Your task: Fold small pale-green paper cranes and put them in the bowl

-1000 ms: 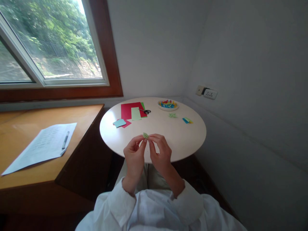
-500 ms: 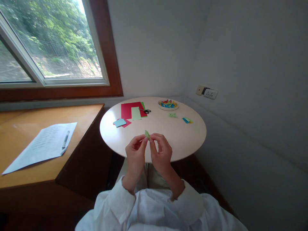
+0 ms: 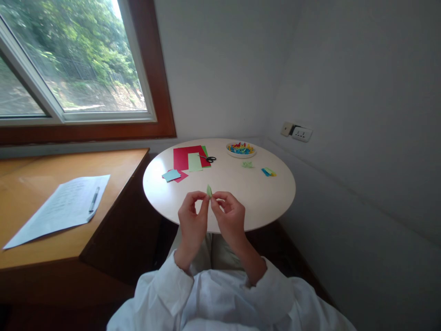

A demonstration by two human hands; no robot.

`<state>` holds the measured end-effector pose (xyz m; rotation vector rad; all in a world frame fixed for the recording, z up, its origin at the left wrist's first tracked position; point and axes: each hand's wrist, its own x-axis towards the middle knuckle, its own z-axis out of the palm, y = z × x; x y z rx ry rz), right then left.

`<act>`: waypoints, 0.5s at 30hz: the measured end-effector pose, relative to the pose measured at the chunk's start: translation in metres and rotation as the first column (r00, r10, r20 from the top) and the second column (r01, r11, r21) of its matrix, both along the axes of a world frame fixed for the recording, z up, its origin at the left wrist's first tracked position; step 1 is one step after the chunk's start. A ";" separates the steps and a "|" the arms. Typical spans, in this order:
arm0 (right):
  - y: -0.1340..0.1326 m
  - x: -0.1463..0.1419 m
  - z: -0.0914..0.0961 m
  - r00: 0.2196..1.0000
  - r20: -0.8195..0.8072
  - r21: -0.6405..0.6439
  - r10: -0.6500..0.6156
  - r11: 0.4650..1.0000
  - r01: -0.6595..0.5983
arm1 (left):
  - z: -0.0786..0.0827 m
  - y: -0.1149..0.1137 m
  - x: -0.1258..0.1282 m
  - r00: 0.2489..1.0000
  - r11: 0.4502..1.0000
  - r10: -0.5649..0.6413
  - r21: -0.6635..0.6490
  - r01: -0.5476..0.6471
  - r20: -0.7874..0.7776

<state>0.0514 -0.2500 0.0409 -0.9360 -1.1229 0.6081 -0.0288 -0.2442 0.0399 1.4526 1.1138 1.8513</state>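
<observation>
Person is sitting at the round tabletop (image 3: 262, 197), holding both hands just above its near edge. Left hand (image 3: 193, 220) and right hand (image 3: 229, 218) are pinching a small folded green paper (image 3: 209, 191) together; the fingers (image 3: 206, 203) are closing narrow on its lower end while the point is sticking up free. It is looking very light and thin, likely to crease or crush under a hard squeeze, so gripping by the folded edges with fingertips only seems right. Open tabletop is lying ahead of the hands. Red sheets (image 3: 184, 157), scissors (image 3: 209, 159), a dish of coloured bits (image 3: 241, 150) and blue squares (image 3: 171, 175) are sitting well apart at the far side. The wall is crowding in on the right.
</observation>
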 end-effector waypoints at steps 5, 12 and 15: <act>0.002 0.002 -0.001 0.999 -0.039 -0.064 0.036 0.997 -0.039 | -0.002 0.001 -0.001 1.000 1.000 -0.009 0.009 0.009 0.000; 0.004 0.001 -0.003 0.978 -0.200 -0.097 0.062 0.992 -0.082 | 0.003 -0.001 0.000 0.993 0.997 -0.077 -0.024 0.080 0.088; 0.005 0.001 -0.005 0.979 -0.197 -0.089 0.049 0.994 -0.068 | 0.003 0.001 -0.001 0.982 0.988 -0.122 -0.080 0.134 0.145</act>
